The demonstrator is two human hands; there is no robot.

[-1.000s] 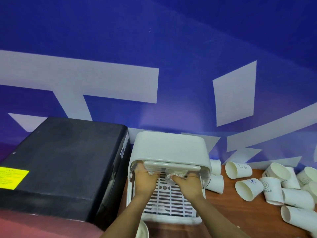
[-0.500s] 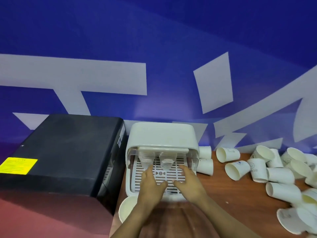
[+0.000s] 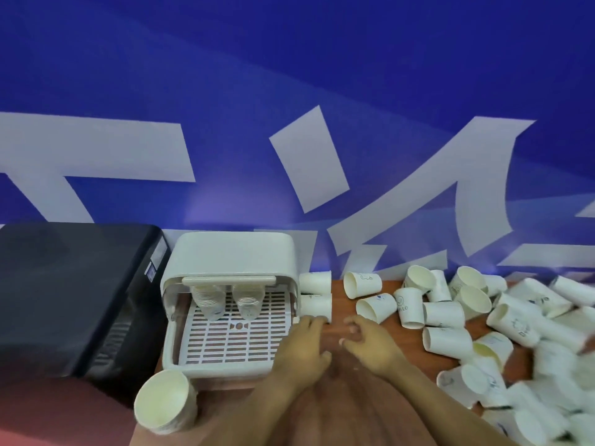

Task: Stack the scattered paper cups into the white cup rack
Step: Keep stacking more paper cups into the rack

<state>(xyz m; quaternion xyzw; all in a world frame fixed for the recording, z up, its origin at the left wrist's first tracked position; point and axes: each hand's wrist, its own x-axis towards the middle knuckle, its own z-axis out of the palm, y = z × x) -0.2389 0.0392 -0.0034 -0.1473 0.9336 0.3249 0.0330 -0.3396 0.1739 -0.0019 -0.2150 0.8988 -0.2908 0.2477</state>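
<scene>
Beside the rack (image 3: 231, 329), both hands are hovering over bare table (image 3: 341, 320): left hand (image 3: 304, 344) flat-fingered, right hand (image 3: 370, 341) loosely curled, each holding nothing. Cups (image 3: 450, 317) are lying scattered rightward, print too blurred for reading; one cup (image 3: 162, 400) is sitting at the rack's front-left corner.

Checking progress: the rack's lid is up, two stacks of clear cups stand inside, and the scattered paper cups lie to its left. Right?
Not quite. The head view shows the scattered paper cups lying right of the white cup rack. Its lid is up, with two stacks of clear cups inside.
</scene>
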